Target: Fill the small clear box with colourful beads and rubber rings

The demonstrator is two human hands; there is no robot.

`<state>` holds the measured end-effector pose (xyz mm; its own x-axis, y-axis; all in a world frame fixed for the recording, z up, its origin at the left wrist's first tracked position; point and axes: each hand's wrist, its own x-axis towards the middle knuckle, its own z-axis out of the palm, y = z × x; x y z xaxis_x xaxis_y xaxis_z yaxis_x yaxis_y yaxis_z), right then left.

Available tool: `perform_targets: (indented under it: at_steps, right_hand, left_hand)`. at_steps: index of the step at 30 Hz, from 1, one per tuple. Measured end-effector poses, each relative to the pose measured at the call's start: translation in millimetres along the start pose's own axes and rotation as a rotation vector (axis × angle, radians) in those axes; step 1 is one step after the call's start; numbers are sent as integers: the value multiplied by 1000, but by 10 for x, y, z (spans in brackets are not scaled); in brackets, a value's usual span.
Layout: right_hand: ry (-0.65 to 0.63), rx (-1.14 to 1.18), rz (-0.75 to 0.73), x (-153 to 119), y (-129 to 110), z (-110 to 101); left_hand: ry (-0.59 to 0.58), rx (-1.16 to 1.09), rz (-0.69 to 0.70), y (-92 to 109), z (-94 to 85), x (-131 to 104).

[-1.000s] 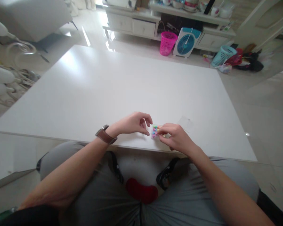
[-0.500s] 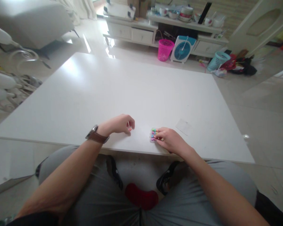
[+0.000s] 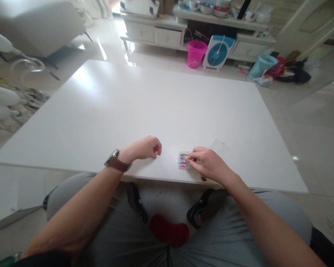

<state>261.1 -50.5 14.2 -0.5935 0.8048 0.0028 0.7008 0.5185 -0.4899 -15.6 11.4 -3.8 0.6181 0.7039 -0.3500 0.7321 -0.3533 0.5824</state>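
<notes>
A small clear plastic box (image 3: 180,165) lies near the table's front edge, filled with rows of tiny coloured pieces in green, pink, orange, blue and purple. My right hand (image 3: 208,162) is over its right side, thumb and forefinger pinched together at the pieces; whatever is between the tips is too small to name. To the left of the box, my left hand (image 3: 147,147) is curled closed around a small reddish piece (image 3: 156,150). A small dark and yellow item (image 3: 203,178) shows below my right hand, at the edge.
The white table (image 3: 156,104) spans the space before me. A thin transparent sheet or lid (image 3: 222,146) lies beyond my right hand. Across the floor stand a pink basket (image 3: 196,54), a blue and white fan (image 3: 218,52) and a light blue basket (image 3: 262,66).
My right hand has shifted slightly right, so more of the box and the dark and yellow item show. The fingers of my left hand have curled in closer around the reddish piece.
</notes>
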Motion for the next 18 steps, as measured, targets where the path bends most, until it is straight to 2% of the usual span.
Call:
perform_targets:
  at_steps: [2, 5, 9, 18]
  right_hand:
    - [58, 39, -5, -5, -30, -2]
    - [141, 153, -60, -11, -113, 53]
    - [180, 265, -139, -15, -209, 147]
    - [243, 348, -156, -24, -193, 98]
  left_hand:
    - [18, -90, 75, 81, 18, 3]
    - [15, -344, 186, 253, 65, 14]
    - [-85, -698, 309, 443, 135, 28]
    - [-175, -1009, 243, 455, 165, 21]
